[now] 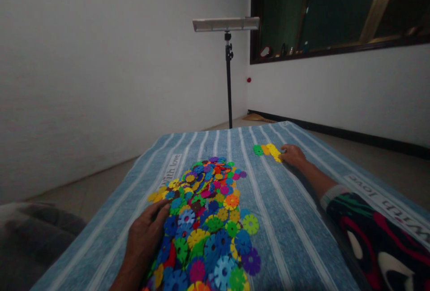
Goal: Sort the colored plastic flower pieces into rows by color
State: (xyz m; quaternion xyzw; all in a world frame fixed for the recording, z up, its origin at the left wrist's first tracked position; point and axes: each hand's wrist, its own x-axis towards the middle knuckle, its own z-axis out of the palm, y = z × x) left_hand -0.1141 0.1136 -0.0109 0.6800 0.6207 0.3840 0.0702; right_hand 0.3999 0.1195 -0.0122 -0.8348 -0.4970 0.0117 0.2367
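Note:
A long heap of colourful plastic snowflake discs [213,223], notched around their rims, lies on the striped cloth. My left hand [146,230] rests against the heap's left side, thumb and forefinger a little apart, their tips touching the discs. Whether a disc is under those fingertips is hard to see. Farther off to the right, my right hand [294,154] is closed at the end of a small group of discs, its fingertips on a yellow snowflake disc [277,155]. In that group lie a green disc [258,149], an orange disc [266,149] and several yellow ones.
Blue cloth with white stripes [262,183] and "With love" lettering covers the table. Past its far edge stands a light panel on a black stand [229,89]. A dark-framed window [322,8] is at the upper right. Grey fabric [36,241] shows at the lower left.

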